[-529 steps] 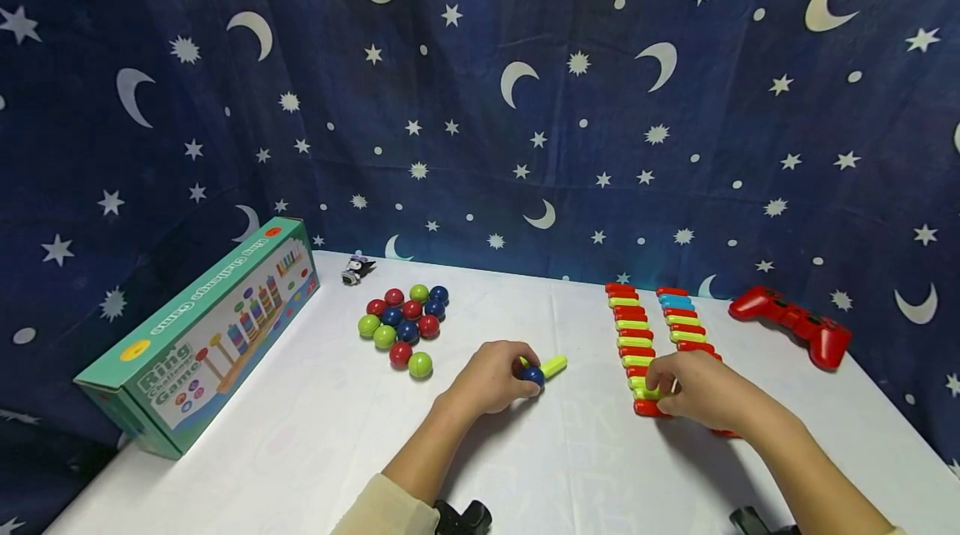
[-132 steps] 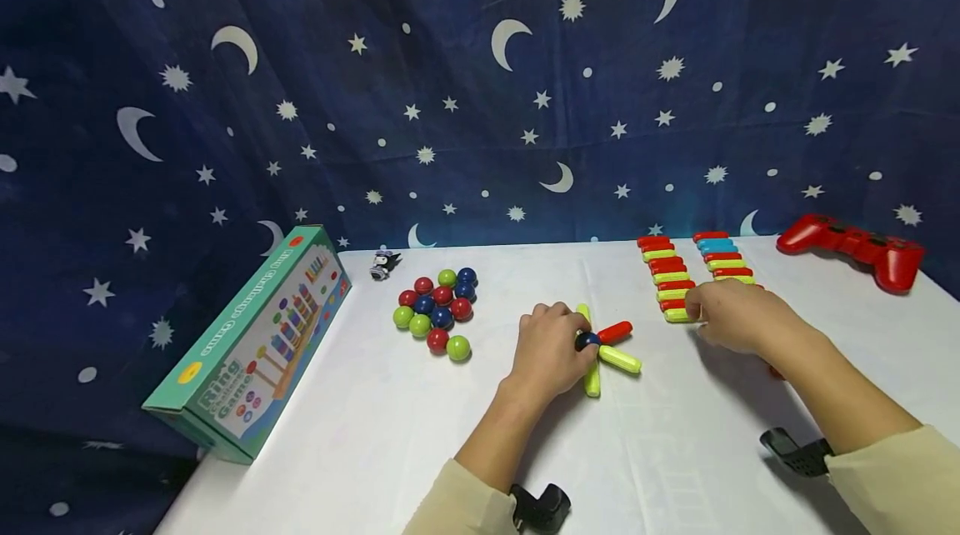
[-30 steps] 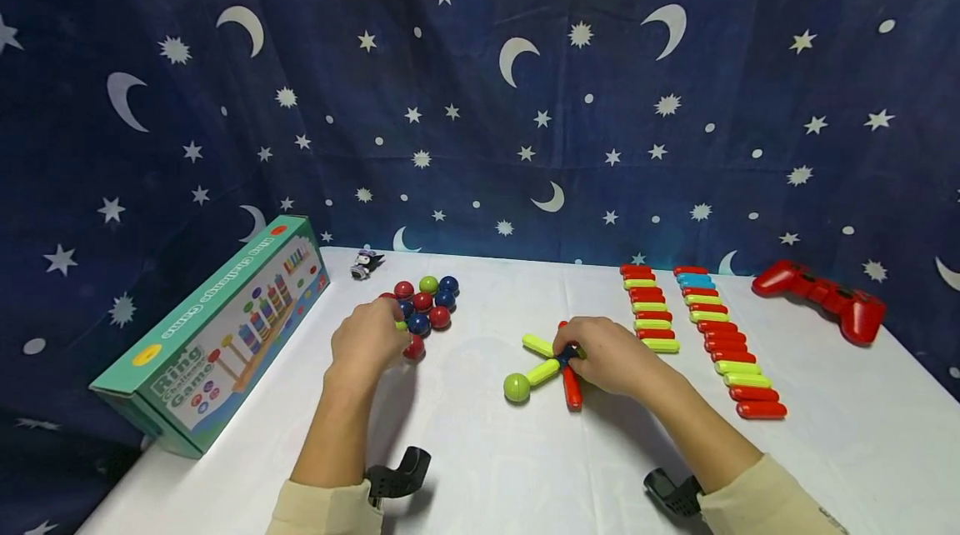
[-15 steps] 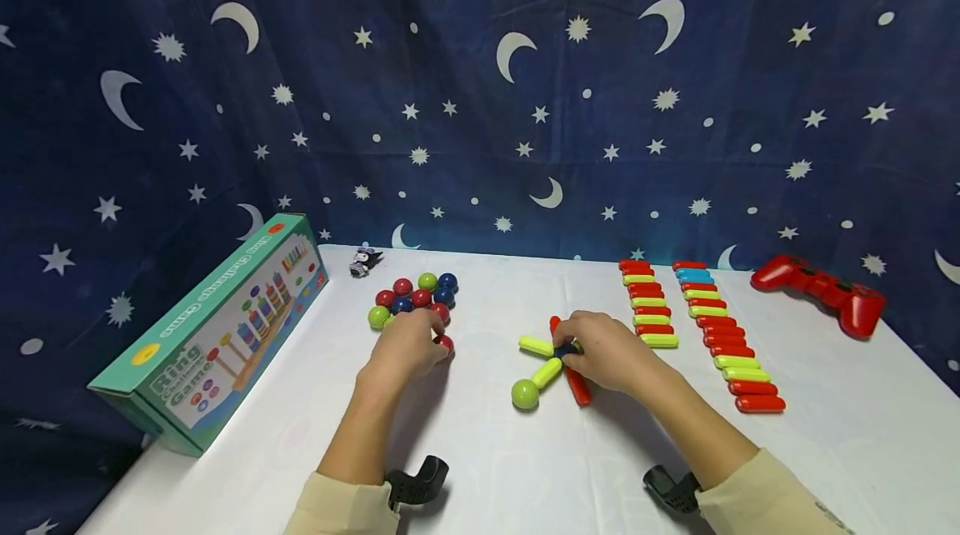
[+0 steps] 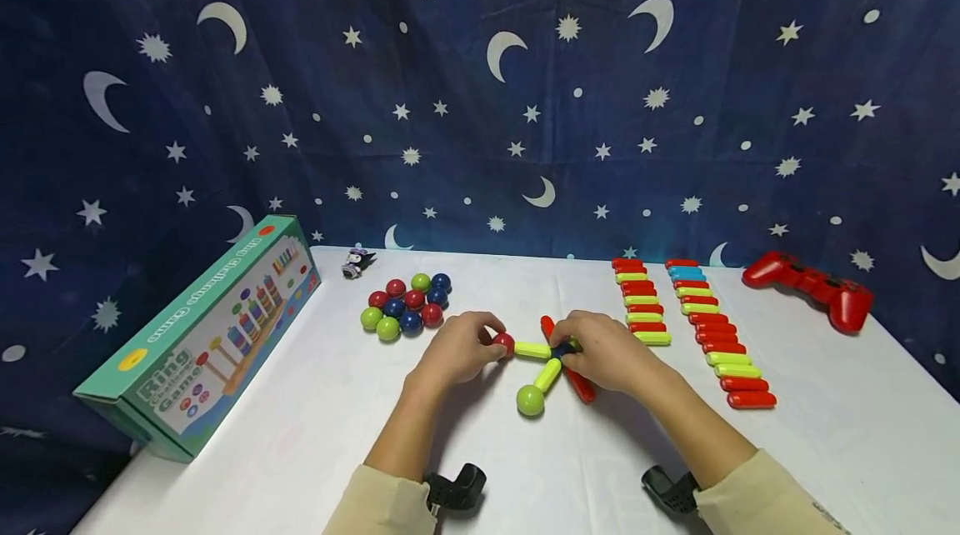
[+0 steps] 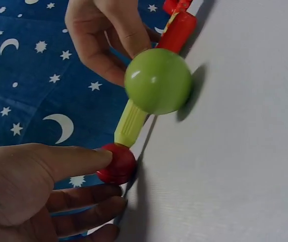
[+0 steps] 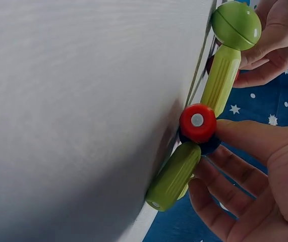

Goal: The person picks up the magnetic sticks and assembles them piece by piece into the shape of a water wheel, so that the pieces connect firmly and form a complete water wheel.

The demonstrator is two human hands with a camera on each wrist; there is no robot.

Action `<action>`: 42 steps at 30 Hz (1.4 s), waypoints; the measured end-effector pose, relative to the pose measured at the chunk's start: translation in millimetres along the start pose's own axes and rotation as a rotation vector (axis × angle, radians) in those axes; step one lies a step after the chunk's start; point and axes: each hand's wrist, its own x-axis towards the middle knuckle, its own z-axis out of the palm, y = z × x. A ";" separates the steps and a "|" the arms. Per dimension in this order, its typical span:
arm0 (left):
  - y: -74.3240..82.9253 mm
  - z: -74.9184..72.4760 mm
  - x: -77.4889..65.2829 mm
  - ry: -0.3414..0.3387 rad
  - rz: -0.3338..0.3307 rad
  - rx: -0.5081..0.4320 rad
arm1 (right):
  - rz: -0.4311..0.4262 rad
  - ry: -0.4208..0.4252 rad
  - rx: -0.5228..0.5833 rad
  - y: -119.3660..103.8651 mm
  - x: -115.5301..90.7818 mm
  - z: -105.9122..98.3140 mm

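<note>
My left hand [image 5: 459, 348] pinches a red ball [image 5: 504, 343] against the end of a yellow-green stick [image 5: 532, 350]. The right hand [image 5: 606, 352] grips the dark blue ball [image 7: 210, 146] at the middle of a star of sticks. From this ball spread yellow-green and red sticks [image 5: 581, 387]; in the right wrist view a red one faces the camera with a silvery end. A green ball [image 5: 530, 400] sits on the tip of the nearer yellow-green stick. In the left wrist view the green ball [image 6: 158, 80] covers the hub.
Loose red, green and blue balls [image 5: 411, 322] lie grouped at left. Two columns of coloured sticks [image 5: 731, 358] line the right side. A red game controller [image 5: 810, 289] is at far right, a green game box [image 5: 202, 335] at left, a small figurine [image 5: 357, 262] behind.
My left hand has left the ball group and moved right with a red ball, which now meets a yellow-green stick's end. The right hand stays at the blue ball; the star has turned slightly.
</note>
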 end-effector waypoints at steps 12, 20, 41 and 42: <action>-14.8 -44.8 -3.7 0.467 -0.275 0.009 | -0.047 0.028 -0.009 -1.4 1.1 -0.4; -25.3 -44.7 3.4 0.365 -0.227 0.351 | 0.005 0.042 0.010 -1.7 -0.9 -0.9; 3.1 -3.9 13.8 0.034 0.026 -0.005 | 0.078 0.014 0.023 -3.5 3.9 -1.3; 3.3 -2.6 13.8 0.029 0.034 -0.017 | 0.079 0.015 0.024 -3.1 3.9 -1.0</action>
